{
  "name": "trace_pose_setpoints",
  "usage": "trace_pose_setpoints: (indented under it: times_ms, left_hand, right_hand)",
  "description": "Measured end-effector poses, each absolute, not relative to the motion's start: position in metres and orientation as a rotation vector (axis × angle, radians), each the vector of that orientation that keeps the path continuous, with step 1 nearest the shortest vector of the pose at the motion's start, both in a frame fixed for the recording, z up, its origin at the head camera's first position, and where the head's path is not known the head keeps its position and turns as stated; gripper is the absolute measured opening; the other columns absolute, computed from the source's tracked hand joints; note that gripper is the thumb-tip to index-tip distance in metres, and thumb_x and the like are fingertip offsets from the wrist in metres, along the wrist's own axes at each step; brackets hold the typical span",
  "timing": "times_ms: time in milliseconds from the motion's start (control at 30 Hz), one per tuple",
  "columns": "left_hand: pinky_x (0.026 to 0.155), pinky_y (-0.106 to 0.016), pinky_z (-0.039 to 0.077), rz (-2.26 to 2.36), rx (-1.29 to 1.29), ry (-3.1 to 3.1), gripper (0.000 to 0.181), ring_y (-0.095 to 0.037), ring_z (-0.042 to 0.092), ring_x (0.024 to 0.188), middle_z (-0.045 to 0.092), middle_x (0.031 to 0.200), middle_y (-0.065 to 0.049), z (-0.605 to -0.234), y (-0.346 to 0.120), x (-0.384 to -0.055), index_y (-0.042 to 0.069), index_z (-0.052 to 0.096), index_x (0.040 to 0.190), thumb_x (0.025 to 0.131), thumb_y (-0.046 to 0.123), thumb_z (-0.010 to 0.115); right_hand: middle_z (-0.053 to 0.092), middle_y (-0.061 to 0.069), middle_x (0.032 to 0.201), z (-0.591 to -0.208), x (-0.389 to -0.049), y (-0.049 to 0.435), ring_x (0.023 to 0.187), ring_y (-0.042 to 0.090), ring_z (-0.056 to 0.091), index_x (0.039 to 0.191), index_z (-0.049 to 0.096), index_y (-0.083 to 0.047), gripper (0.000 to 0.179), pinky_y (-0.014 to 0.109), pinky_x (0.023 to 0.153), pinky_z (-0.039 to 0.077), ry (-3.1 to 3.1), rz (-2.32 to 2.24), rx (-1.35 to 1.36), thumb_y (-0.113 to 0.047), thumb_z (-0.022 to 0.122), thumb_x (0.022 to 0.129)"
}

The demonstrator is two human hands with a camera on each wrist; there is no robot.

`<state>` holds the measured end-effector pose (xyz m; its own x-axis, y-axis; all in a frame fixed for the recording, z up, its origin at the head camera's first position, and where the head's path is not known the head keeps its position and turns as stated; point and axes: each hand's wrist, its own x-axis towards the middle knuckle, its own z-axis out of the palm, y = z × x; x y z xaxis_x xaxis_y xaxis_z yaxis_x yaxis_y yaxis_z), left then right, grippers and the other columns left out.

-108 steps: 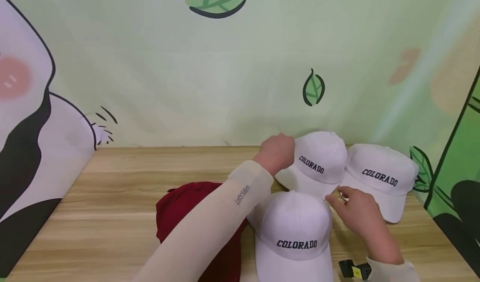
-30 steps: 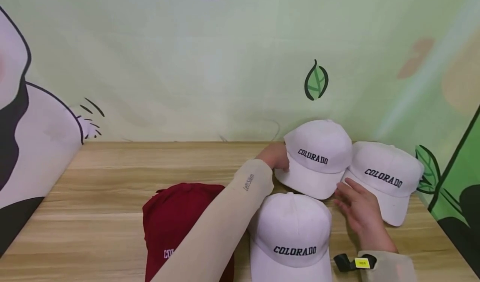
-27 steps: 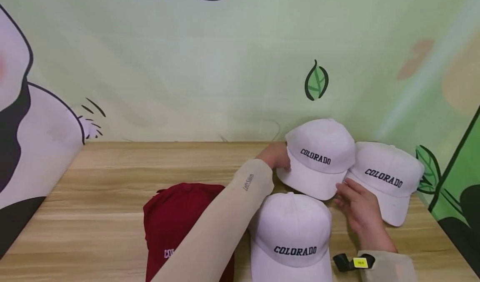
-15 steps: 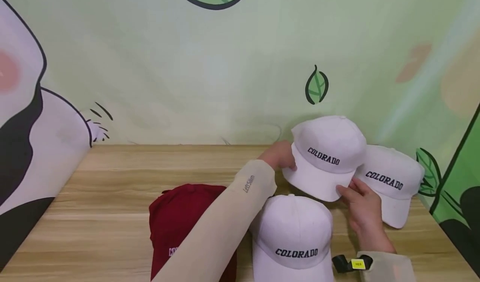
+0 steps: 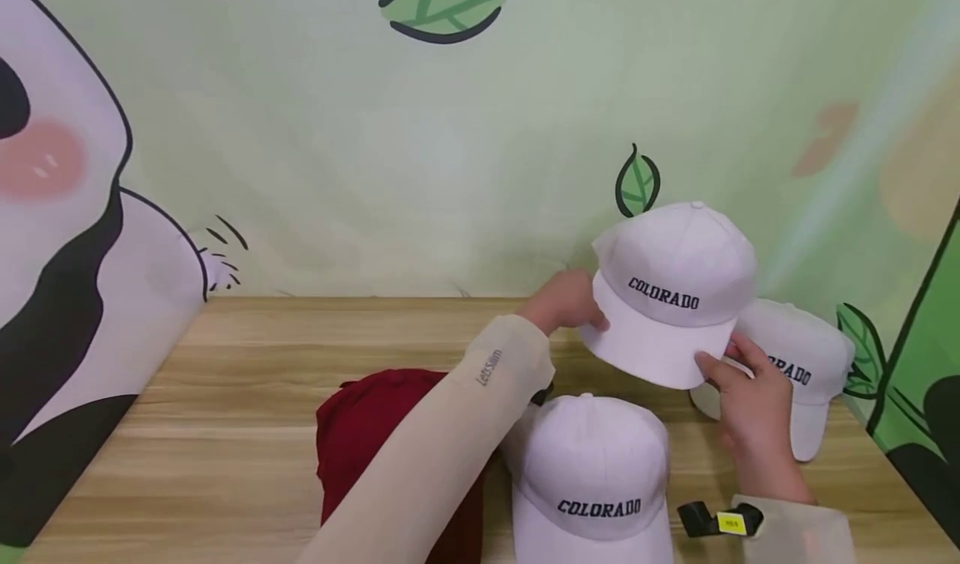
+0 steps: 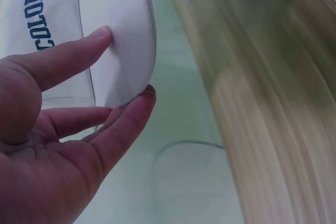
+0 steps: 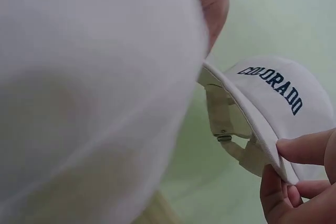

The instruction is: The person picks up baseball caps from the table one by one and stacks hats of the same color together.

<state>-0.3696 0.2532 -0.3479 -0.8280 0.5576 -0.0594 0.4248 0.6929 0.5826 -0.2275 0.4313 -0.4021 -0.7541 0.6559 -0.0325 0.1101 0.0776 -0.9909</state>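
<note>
Both hands hold up a white baseball cap with COLORADO across its front, raised over the table's back edge. The left hand pinches one end of its brim; in the left wrist view the thumb of that hand lies on top and the fingers underneath. At the brim's other end the right hand pinches it between thumb and fingers. From below, the right wrist view shows the held cap's strap and buckle. A second white cap sits behind the right hand, partly covered.
On the wooden table a third white cap stands in front, beside a dark red cap half hidden by the left sleeve. A printed green cloth backdrop rises behind the table.
The left hand has moved from the cap's side to its brim, and the right hand has taken hold of the brim's other end. The cap has risen and shifted right, overlapping the cap behind.
</note>
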Motion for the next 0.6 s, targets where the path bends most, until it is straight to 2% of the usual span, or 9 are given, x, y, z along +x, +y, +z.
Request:
trace_pose_setpoints:
  times_ms: [300, 600]
  left_hand:
    - [0.072, -0.025, 0.049, 0.994, 0.754, 2.624, 0.025, -0.015, 0.058, 0.079, 0.067, 0.090, -0.001, -0.335, 0.243, -0.359, 0.007, 0.066, 0.096, 0.076, 0.012, 0.081]
    - [0.068, -0.025, 0.047, 1.046, 0.789, 2.627, 0.028, -0.015, 0.055, 0.076, 0.067, 0.088, -0.001, -0.331, 0.226, -0.347, 0.006, 0.066, 0.097, 0.076, 0.014, 0.082]
  right_hand:
    - [0.046, -0.006, 0.103, -0.386, -0.221, 0.426, 0.091, 0.007, 0.050, 0.142, 0.050, -0.014, 0.061, 0.009, 0.068, 0.049, -1.846, 1.733, -0.674, -0.010, 0.072, 0.086]
    - [0.046, -0.007, 0.104, -0.377, -0.212, 0.418, 0.093, 0.008, 0.047, 0.146, 0.045, -0.014, 0.065, 0.009, 0.070, 0.048, -1.931, 1.688, -0.661, -0.014, 0.072, 0.087]
